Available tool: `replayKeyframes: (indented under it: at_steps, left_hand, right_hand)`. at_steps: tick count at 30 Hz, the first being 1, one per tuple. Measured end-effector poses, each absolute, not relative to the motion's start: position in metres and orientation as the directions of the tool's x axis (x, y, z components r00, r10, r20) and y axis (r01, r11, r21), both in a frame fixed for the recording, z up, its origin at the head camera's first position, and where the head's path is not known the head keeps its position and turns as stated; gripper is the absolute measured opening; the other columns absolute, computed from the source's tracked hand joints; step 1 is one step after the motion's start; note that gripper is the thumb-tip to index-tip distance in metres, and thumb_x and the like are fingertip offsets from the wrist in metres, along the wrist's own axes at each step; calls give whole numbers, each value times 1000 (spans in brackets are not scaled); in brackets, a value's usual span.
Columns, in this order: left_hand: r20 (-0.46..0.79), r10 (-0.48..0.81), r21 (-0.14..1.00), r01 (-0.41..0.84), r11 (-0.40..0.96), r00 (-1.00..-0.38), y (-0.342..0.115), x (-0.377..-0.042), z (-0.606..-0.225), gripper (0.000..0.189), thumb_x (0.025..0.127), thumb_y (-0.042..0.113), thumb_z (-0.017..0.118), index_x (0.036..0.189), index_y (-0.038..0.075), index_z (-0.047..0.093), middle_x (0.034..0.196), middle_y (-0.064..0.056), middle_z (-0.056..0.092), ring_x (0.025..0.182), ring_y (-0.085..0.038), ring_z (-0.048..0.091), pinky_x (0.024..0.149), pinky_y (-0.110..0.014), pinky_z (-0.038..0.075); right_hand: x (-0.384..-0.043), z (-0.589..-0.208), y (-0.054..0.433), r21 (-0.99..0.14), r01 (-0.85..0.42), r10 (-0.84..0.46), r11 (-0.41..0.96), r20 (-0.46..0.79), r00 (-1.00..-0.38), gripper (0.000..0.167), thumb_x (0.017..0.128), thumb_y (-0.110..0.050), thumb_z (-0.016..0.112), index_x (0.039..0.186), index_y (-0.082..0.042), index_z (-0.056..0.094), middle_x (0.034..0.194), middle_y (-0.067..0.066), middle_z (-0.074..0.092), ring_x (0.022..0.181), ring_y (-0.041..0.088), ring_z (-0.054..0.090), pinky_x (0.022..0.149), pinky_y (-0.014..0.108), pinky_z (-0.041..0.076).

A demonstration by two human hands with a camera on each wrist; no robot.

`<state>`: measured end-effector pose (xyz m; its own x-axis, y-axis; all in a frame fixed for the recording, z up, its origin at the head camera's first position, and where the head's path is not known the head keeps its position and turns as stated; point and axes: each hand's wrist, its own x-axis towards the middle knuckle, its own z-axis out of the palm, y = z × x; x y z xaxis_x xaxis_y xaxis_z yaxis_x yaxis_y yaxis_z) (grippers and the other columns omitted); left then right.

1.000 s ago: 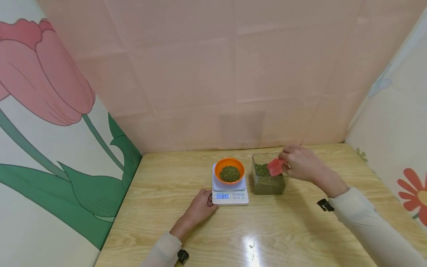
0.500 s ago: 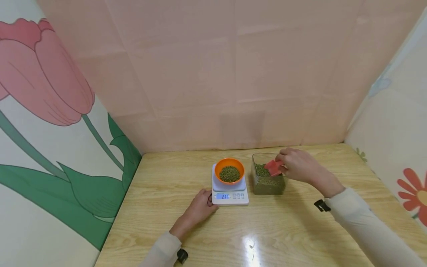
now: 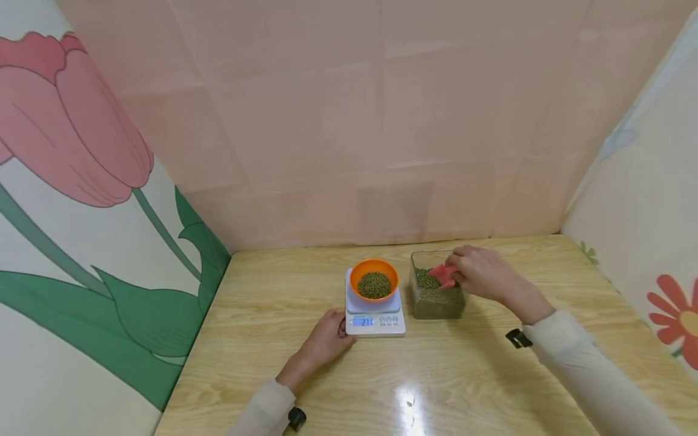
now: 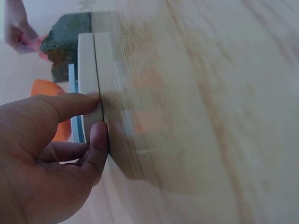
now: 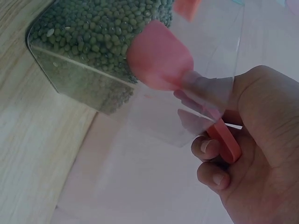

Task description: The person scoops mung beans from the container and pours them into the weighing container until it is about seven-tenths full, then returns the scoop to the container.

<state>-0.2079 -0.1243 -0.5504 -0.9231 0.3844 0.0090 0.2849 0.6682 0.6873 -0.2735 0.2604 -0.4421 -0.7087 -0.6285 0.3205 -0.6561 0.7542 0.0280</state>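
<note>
My left hand [image 3: 323, 344] holds the front left corner of a white kitchen scale [image 3: 376, 330], thumb and curled fingertips against its edge. Its lit display [image 3: 363, 322] seems to read 271. On the scale's platform sits an orange bowl [image 3: 373, 265] partly filled with green mung beans [image 3: 374, 284]. To the right of the scale stands a clear plastic container [image 3: 438, 309] of mung beans [image 5: 107, 28]. My right hand [image 3: 488, 277] grips a pinkish-red scoop [image 5: 161, 56] by its handle [image 5: 224, 140]. The scoop's head is tilted inside the container, beside the beans.
A light wood-grain table [image 3: 283, 284] carries everything. Behind it rises a pinkish covered wall [image 3: 316, 121]. Printed wall panels stand left and right, one with a large tulip [image 3: 82, 121], the other with a red flower [image 3: 681, 315].
My right hand has shifted slightly left and toward me, carrying the scoop further over the beans in the container. The left hand, scale and bowl stay as they were, with the same reading.
</note>
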Motion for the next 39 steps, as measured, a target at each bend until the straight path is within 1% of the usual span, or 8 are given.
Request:
replayKeyframes:
  at_steps: [4, 9, 13, 19, 22, 27, 34, 39]
  left_hand:
    - [8, 385, 685, 285, 671, -923, -124, -208, -550, 28, 96, 13, 78, 123, 7, 71, 89, -10, 54, 83, -12, 41, 66, -21, 33]
    - [6, 381, 686, 281, 671, -925, -124, -208, -550, 29, 96, 13, 78, 124, 7, 71, 89, -8, 53, 83, -12, 41, 66, -22, 33]
    - [-2, 377, 688, 272, 672, -926, -124, -208, -551, 30, 97, 13, 78, 125, 7, 71, 89, -6, 52, 83, -12, 42, 66, -21, 34]
    - [3, 380, 692, 277, 667, -925, -125, -209, -550, 30, 96, 13, 78, 125, 7, 71, 88, -5, 51, 84, -13, 42, 66, -22, 33]
    - [-1, 381, 694, 274, 666, -925, -124, -209, -550, 31, 97, 13, 78, 126, 7, 71, 88, -5, 51, 84, -13, 42, 66, -22, 33]
    - [-8, 381, 699, 267, 664, -924, -125, -208, -551, 32, 97, 13, 78, 128, 6, 71, 89, -5, 50, 84, -13, 42, 66, -22, 33]
    - [3, 381, 696, 275, 663, -925, -125, -209, -552, 28, 96, 13, 79, 123, 7, 71, 87, -4, 50, 84, -13, 42, 66, -22, 34]
    - [-1, 382, 698, 273, 662, -924, -125, -209, -552, 29, 96, 13, 79, 124, 7, 71, 87, -4, 51, 84, -13, 42, 66, -22, 34]
  right_hand:
    - [-275, -443, 259, 3, -652, -623, 758, 295, -724, 16, 83, 5, 76, 96, -4, 78, 88, 6, 71, 75, 21, 66, 62, 38, 55]
    - [-276, -441, 256, -12, -633, -607, 774, 267, -748, 17, 84, 5, 74, 96, -6, 78, 88, 6, 71, 75, 20, 65, 60, 37, 52]
    - [-277, -441, 254, -11, -628, -604, 778, 256, -754, 16, 84, 5, 74, 94, -7, 77, 87, 5, 70, 75, 19, 64, 61, 37, 52]
    - [-279, -443, 251, -21, -625, -600, 780, 256, -758, 10, 89, 0, 75, 93, -9, 78, 88, 2, 71, 78, 21, 67, 64, 39, 55]
    - [-280, -445, 250, -23, -625, -599, 780, 258, -758, 9, 90, -1, 76, 93, -9, 78, 88, 1, 71, 79, 21, 68, 64, 39, 56]
    - [-281, -445, 249, -29, -629, -602, 777, 256, -756, 10, 89, 1, 76, 91, -10, 78, 86, 0, 71, 77, 20, 67, 62, 37, 54]
    - [-281, -446, 248, -43, -645, -611, 763, 279, -741, 15, 85, 4, 77, 92, -9, 78, 89, 3, 74, 83, 27, 71, 67, 44, 58]
    - [-281, -445, 248, -58, -644, -610, 763, 268, -746, 15, 87, 4, 78, 93, -10, 79, 88, 2, 74, 82, 25, 71, 65, 42, 58]
